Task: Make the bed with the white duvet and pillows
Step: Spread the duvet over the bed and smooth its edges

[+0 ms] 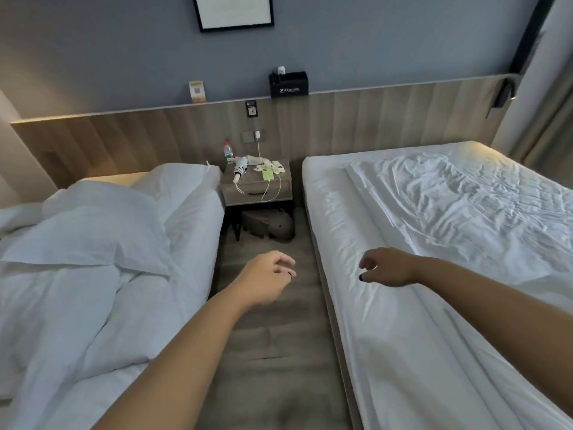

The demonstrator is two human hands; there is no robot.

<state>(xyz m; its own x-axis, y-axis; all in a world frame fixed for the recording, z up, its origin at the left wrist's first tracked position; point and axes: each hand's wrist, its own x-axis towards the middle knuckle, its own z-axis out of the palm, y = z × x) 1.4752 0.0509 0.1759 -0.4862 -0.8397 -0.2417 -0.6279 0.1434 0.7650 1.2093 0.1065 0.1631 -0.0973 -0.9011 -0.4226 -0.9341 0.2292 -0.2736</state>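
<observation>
Two beds flank a narrow aisle. The right bed carries only a wrinkled white sheet. On the left bed lie a bunched white duvet and two white pillows, one on top of the duvet and another at the headboard. My left hand hangs over the aisle floor with loosely curled fingers and holds nothing. My right hand hovers just above the right bed's near edge, fingers loosely curled, holding nothing.
A nightstand stands between the beds at the wooden headboard wall, with a water bottle, a folded umbrella, a phone on a charging cable and papers on it. A bag lies on the floor beneath it. A curtain hangs at far right.
</observation>
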